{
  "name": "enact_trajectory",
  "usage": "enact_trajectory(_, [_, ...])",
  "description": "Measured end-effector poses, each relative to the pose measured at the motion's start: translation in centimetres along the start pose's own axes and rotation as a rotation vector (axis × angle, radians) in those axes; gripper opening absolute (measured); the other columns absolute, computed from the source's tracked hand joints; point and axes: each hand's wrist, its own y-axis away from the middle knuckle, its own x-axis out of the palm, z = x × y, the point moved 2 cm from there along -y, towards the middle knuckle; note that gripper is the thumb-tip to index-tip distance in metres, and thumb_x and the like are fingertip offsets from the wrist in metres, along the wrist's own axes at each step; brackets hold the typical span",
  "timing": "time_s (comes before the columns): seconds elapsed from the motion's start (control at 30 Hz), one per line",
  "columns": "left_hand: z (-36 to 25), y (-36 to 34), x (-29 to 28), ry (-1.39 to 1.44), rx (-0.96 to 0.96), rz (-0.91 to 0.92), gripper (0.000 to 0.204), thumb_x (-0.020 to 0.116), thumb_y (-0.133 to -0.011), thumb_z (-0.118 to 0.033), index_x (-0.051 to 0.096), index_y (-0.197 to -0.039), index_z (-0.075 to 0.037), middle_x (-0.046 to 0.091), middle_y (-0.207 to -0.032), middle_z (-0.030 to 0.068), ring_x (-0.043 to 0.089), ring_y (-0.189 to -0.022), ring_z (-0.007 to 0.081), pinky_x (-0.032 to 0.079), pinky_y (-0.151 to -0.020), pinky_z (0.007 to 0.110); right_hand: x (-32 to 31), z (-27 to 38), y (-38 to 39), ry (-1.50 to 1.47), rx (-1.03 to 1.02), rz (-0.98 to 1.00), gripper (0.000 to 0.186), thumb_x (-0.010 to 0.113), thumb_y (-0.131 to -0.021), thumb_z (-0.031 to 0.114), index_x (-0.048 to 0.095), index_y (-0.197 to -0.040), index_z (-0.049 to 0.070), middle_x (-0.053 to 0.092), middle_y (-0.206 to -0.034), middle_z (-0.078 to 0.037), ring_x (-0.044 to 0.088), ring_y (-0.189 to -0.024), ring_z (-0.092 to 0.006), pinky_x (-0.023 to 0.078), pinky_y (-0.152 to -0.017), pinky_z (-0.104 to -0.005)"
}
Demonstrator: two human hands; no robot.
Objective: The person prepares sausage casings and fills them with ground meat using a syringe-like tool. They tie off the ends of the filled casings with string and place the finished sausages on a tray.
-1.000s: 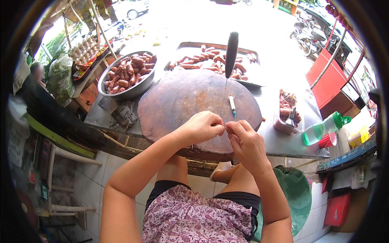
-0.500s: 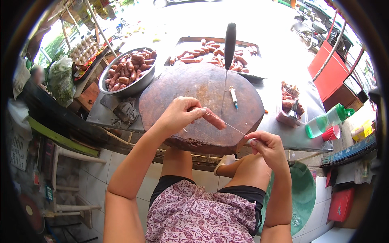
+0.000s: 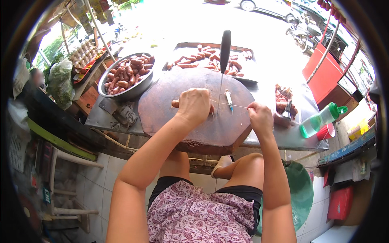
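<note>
Over the round wooden chopping block [image 3: 168, 123], my left hand [image 3: 195, 106] is closed around a reddish sausage [image 3: 175, 103]. Its ends show on either side of the fist. A thin white string [image 3: 240, 106] runs taut from there, past the knife blade, to my right hand [image 3: 261, 118], which pinches its end. The dark-handled knife [image 3: 225, 52] stands upright between the two hands, with its tip at the block. Beside the blade lies a small syringe [image 3: 228, 99] with a blue tip.
Sausages fill a metal bowl [image 3: 139, 85] at left; more lie on a tray [image 3: 256, 67] behind. To the right are a plastic tub of meat [image 3: 284, 107], a green-capped bottle [image 3: 318, 123] and a red cup [image 3: 325, 132]. A cleaver [image 3: 108, 106] and a grey rag [image 3: 127, 116] rest at left.
Both hands have moved up and away from me, toward the knife. My left hand has turned over and now covers most of the sausage. The string now passes by the blade.
</note>
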Motion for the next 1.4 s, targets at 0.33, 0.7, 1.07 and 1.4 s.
enact_trajectory(0.33, [9.7, 2.2, 2.6, 0.89, -0.571, 0.1, 0.041, 0.067, -0.095, -0.034, 0.068, -0.1, 0.007, 0.071, -0.083, 0.0188, 0.068, -0.066, 0.0294, 0.055, -0.072, 0.041, -2.8, 0.3, 6.4, -0.193, -0.031, 0.188, 0.013, 0.064, -0.088, 0.012, 0.071, -0.092, 0.002, 0.068, -0.078, -0.018, 0.068, -0.07, -0.0319, 0.05, -0.062, -0.037])
enact_trajectory(0.7, [-6.5, 16.0, 4.3, 1.322, 0.064, 0.397, 0.027, 0.058, -0.101, -0.022, 0.061, -0.11, 0.004, 0.067, -0.112, 0.0165, 0.065, -0.105, 0.0255, 0.05, -0.095, 0.038, -5.2, 6.4, 12.7, -0.386, -0.195, 0.355, 0.007, 0.068, -0.088, 0.008, 0.072, -0.093, 0.005, 0.07, -0.077, -0.012, 0.069, -0.065, -0.0209, 0.051, -0.06, -0.0281])
enact_trajectory(1.07, [-4.4, 17.5, 5.7, 2.486, -0.311, -0.029, 0.036, 0.042, -0.107, -0.026, 0.062, -0.098, 0.002, 0.057, -0.134, 0.0237, 0.052, -0.131, 0.0358, 0.043, -0.114, 0.044, -1.1, 2.6, 15.6, -0.545, 0.106, -0.007, 0.029, 0.063, -0.091, -0.002, 0.065, -0.119, -0.002, 0.064, -0.115, -0.013, 0.066, -0.093, -0.0187, 0.053, -0.081, -0.03])
enact_trajectory(1.4, [-6.0, 18.4, 7.0, 2.315, -0.233, -0.185, 0.033, 0.044, -0.107, -0.028, 0.063, -0.102, -0.002, 0.057, -0.133, 0.0167, 0.053, -0.129, 0.0304, 0.042, -0.113, 0.041, 2.9, 5.4, 20.0, -0.958, 0.384, 0.295, 0.013, 0.068, -0.09, 0.004, 0.07, -0.099, -0.006, 0.07, -0.084, -0.006, 0.063, -0.078, -0.0088, 0.051, -0.068, -0.0248])
